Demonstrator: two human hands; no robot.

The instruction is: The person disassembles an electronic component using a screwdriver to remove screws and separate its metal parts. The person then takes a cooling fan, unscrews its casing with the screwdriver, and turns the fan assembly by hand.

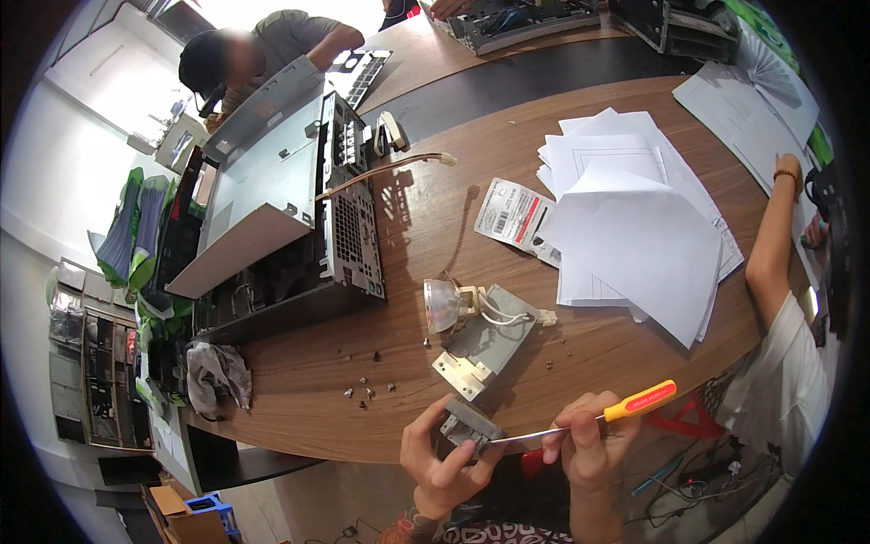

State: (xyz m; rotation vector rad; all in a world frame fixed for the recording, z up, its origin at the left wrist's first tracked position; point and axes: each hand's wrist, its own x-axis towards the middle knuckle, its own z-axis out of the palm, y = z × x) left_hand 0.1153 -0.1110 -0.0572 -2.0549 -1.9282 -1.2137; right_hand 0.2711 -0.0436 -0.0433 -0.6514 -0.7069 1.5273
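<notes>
At the table's front edge, my left hand [439, 461] is closed around a small grey block-shaped part [471, 422], fingers on both sides of it. My right hand [591, 442] pinches the shaft of a screwdriver [640, 400] with a yellow and red handle, the handle pointing up to the right. Its thin metal shaft runs left to the grey part; whether the tip sits in a screw I cannot tell. Just beyond lies a lamp [441, 306] with a round glass reflector and white wires, beside a grey metal housing [494, 337].
Several loose screws [363, 393] lie left of the lamp. An opened computer case [263, 231] stands at the left, near a crumpled grey cloth [217, 376]. White papers [634, 227] and a printed packet [512, 214] lie at right. Other people sit at the far left and right.
</notes>
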